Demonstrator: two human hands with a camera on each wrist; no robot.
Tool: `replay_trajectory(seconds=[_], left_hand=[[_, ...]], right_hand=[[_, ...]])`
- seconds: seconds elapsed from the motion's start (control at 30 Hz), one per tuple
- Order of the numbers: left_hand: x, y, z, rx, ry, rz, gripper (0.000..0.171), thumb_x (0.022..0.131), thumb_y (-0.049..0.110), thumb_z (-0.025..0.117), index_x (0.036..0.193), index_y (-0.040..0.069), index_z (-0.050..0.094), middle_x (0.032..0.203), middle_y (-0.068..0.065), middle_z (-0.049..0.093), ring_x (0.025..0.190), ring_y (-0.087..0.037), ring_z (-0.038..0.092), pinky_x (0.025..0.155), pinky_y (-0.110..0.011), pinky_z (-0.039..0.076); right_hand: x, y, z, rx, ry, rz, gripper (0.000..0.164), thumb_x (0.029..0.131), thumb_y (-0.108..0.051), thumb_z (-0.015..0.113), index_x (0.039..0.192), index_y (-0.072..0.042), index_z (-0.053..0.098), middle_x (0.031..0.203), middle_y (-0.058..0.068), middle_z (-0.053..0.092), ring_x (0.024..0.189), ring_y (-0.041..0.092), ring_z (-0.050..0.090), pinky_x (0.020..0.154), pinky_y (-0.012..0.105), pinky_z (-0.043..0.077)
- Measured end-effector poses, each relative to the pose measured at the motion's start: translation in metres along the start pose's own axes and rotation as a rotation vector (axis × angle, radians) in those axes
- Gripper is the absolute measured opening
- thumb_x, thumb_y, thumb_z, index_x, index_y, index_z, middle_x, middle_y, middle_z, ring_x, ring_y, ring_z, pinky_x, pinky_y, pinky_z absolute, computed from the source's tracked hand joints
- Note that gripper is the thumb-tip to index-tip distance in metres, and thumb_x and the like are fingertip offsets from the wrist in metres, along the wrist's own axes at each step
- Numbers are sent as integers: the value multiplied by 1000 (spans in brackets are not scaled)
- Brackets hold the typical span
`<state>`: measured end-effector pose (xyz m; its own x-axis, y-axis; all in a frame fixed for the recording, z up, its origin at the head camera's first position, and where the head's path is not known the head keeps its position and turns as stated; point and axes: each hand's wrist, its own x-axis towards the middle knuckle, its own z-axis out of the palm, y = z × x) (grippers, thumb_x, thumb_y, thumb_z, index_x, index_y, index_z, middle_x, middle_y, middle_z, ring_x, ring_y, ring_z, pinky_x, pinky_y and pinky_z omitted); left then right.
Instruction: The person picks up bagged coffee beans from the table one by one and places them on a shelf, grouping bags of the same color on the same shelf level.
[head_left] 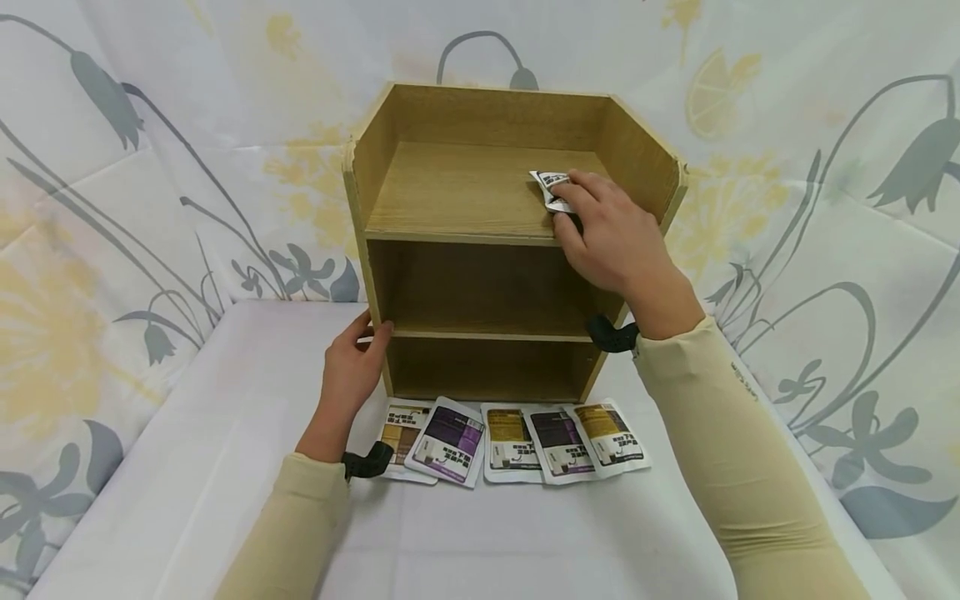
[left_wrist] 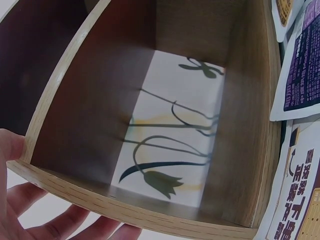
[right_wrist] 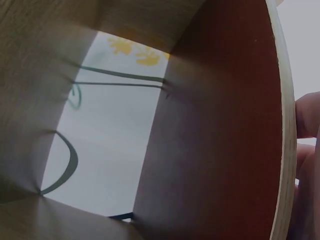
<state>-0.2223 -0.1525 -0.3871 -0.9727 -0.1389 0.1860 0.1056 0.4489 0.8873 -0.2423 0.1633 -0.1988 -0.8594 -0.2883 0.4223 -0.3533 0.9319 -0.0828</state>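
A small wooden shelf unit [head_left: 480, 235] with an open top and two compartments below stands against the backdrop. My left hand [head_left: 351, 367] holds its left side panel low down, thumb at the front edge and fingers round the outside; the left wrist view shows the fingers [left_wrist: 65, 222] along the panel. Over the right part of the top board, my right hand [head_left: 611, 229] pinches a small white printed pouch [head_left: 551, 187], its right part hidden under the fingers. In the right wrist view only parts of the fingers [right_wrist: 307, 116] show, beyond the board's edge.
Several flat printed pouches lie in a row before the shelf unit: a brown one [head_left: 399, 435], purple ones [head_left: 450, 442] and yellow ones [head_left: 611, 437], some overlapping. A white cloth [head_left: 480, 533] covers the table. Flower-patterned fabric [head_left: 247, 150] hangs behind and at both sides.
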Motion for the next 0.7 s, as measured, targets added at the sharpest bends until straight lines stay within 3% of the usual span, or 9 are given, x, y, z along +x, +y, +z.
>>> replay_trajectory(seconds=[0.3, 0.5, 0.7], left_hand=[[-1, 1, -1, 9, -3, -8, 59, 96, 55, 47, 147, 24, 43, 127, -15, 61, 108, -31, 66, 85, -49, 55], [0, 1, 0, 4, 1, 2, 60, 96, 55, 47, 147, 24, 44, 127, -15, 61, 107, -31, 66, 85, -49, 55], [1, 0, 0, 5, -1, 2, 60, 96, 56, 47, 147, 24, 44, 127, -15, 62, 108, -31, 66, 85, -49, 55]], right_hand=[[-1, 0, 3, 6, 67, -22, 46, 101, -34, 41, 143, -19, 47, 153, 9, 37, 142, 31, 36, 106, 58, 39], [-7, 0, 7, 4, 264, -146, 43, 96, -27, 51, 137, -13, 53, 145, 16, 46, 137, 34, 41, 112, 50, 35], [-22, -1, 13, 51, 446, -232, 41, 91, -20, 58, 130, -9, 58, 140, 20, 50, 135, 37, 43, 112, 51, 33]])
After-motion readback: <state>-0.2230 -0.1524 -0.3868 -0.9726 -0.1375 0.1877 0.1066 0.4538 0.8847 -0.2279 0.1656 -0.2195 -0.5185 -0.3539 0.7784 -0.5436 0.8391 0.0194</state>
